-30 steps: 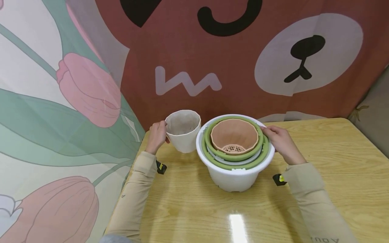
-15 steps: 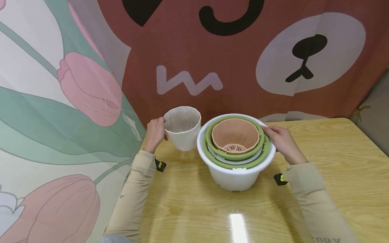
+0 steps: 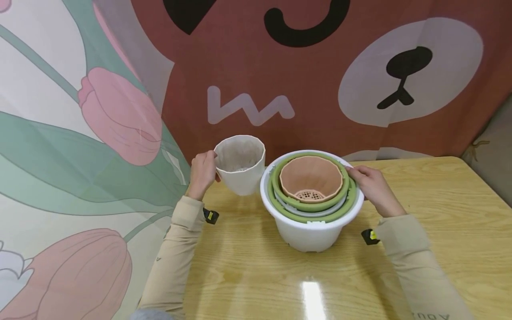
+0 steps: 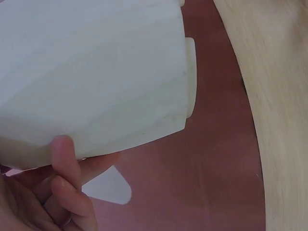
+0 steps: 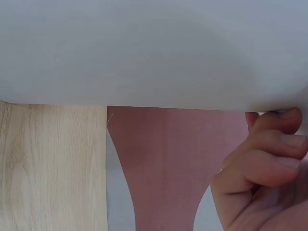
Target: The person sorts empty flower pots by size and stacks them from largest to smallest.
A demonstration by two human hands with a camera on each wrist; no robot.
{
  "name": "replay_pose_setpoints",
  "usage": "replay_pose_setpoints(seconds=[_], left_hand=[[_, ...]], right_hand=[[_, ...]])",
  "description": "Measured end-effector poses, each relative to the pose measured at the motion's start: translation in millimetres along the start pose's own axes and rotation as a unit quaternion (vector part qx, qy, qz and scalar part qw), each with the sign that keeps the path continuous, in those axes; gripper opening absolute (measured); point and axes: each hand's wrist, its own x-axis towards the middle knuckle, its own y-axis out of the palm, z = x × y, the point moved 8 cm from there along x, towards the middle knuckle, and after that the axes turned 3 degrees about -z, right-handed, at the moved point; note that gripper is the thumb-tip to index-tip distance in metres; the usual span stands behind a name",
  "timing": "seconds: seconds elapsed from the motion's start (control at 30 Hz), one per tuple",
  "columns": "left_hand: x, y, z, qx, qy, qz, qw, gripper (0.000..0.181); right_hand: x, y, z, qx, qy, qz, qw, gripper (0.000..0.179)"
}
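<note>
My left hand (image 3: 203,174) pinches the left rim of a small white flower pot (image 3: 242,183), which hangs tilted above the table's back left part. In the left wrist view this pot (image 4: 106,72) fills the upper left, with curled fingers (image 4: 67,159) against its side. My right hand (image 3: 374,189) grips the right rim of a large white pot (image 3: 308,238), thumb on top. Nested inside that one are green-rimmed pots (image 3: 314,207), a grey-white rim between them, and a terracotta-coloured pot (image 3: 312,173) with a perforated bottom. Curled fingers (image 5: 269,163) show under its rim in the right wrist view.
The wooden table (image 3: 248,275) carries the large pot. Behind it hangs a red cloth (image 3: 312,106) with a bear print; a tulip-print cloth (image 3: 120,120) hangs along the left. Black wrist devices (image 3: 210,216) show near both cuffs.
My left hand has lifted the small white pot slightly up and to the left. The right hand and the nested pots stay nearly in place.
</note>
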Motion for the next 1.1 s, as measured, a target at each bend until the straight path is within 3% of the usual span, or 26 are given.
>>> replay_pose_setpoints(seconds=[0.3, 0.57, 1.1], left_hand=[[-3.4, -7.7, -18.2, -0.018, 0.043, -0.02, 0.9987, 0.052], [-4.4, -13.6, -24.7, -0.046, 0.034, -0.027, 0.998, 0.053], [-7.1, -29.6, -38.5, -0.111, 0.049, -0.076, 0.9896, 0.047]], right_hand=[[1.1, -2, -2, 0.002, -0.004, -0.004, 1.0, 0.065], [2.4, -2, -2, 0.004, -0.003, -0.005, 1.0, 0.065], [2.0, -1, -1, 0.012, -0.006, -0.005, 0.9999, 0.064]])
